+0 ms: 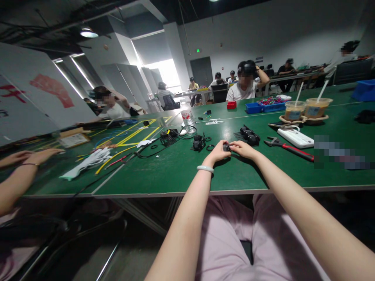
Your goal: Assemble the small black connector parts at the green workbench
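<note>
The left hand (218, 152) and right hand (242, 149) hold a black part (226, 148) over the green table (164, 173). A wrench (288, 147) lies to the right, two cups (317, 111) beyond it; gloves (88, 162) lie left.

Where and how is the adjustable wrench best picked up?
Probably by the middle of its red-and-black handle, which is long and slim. Come from above on the near side with the right hand, since the handle angles right and nearer, while a white device lies just beyond.
</note>
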Action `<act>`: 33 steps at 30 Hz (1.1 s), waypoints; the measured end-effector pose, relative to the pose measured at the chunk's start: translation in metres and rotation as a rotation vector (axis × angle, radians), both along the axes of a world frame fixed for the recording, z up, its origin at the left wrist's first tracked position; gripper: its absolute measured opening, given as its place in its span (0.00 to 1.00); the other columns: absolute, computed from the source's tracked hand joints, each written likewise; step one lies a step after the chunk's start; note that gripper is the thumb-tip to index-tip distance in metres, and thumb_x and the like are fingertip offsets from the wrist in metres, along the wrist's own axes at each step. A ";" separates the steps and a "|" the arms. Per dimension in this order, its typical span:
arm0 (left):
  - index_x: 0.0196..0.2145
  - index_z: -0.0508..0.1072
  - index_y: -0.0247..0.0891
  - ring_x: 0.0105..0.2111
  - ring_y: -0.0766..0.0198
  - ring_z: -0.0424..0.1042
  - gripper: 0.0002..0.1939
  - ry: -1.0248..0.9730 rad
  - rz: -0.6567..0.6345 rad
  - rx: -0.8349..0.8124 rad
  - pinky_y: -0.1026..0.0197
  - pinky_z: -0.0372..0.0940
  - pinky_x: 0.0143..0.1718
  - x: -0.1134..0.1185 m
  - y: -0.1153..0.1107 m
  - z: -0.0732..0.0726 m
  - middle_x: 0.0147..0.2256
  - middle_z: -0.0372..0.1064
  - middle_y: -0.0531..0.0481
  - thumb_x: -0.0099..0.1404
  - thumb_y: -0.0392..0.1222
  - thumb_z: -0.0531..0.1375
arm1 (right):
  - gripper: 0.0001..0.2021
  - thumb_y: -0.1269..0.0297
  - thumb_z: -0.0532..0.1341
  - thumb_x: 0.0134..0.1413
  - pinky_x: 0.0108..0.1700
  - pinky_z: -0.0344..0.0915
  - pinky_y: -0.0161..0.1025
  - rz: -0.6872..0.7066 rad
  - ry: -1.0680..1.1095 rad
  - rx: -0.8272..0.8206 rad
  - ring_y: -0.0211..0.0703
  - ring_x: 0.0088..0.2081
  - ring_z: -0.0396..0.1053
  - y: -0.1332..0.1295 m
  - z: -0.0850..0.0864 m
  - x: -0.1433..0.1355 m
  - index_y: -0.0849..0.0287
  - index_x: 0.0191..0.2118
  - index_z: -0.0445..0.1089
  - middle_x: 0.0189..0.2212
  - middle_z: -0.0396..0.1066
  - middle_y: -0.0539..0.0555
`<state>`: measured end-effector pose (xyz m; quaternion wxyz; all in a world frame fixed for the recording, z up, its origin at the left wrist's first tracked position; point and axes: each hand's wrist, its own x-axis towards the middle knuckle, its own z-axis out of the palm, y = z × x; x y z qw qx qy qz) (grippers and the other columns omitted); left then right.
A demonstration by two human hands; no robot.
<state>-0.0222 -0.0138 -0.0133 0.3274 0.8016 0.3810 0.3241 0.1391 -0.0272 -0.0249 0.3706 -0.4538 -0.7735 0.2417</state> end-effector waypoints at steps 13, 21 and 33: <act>0.39 0.59 0.33 0.30 0.70 0.59 0.24 -0.003 -0.012 -0.039 0.65 0.57 0.32 -0.001 -0.003 0.002 0.32 0.59 0.51 0.41 0.33 0.59 | 0.23 0.63 0.61 0.35 0.28 0.58 0.31 0.083 0.258 -0.122 0.30 0.24 0.58 0.000 -0.005 0.002 0.59 0.42 0.60 0.29 0.60 0.48; 0.39 0.60 0.32 0.32 0.68 0.59 0.24 0.000 -0.003 -0.015 0.63 0.57 0.35 -0.001 -0.003 0.003 0.33 0.59 0.50 0.41 0.35 0.61 | 0.21 0.65 0.60 0.33 0.26 0.57 0.29 0.104 0.253 -0.160 0.28 0.23 0.57 -0.002 -0.003 0.002 0.58 0.40 0.59 0.31 0.57 0.48; 0.38 0.60 0.33 0.30 0.69 0.58 0.23 0.023 -0.005 0.015 0.65 0.56 0.33 0.000 -0.003 0.004 0.32 0.58 0.52 0.42 0.34 0.59 | 0.20 0.63 0.60 0.35 0.27 0.56 0.30 0.070 0.188 -0.108 0.29 0.23 0.55 0.000 -0.005 0.003 0.58 0.40 0.61 0.28 0.58 0.47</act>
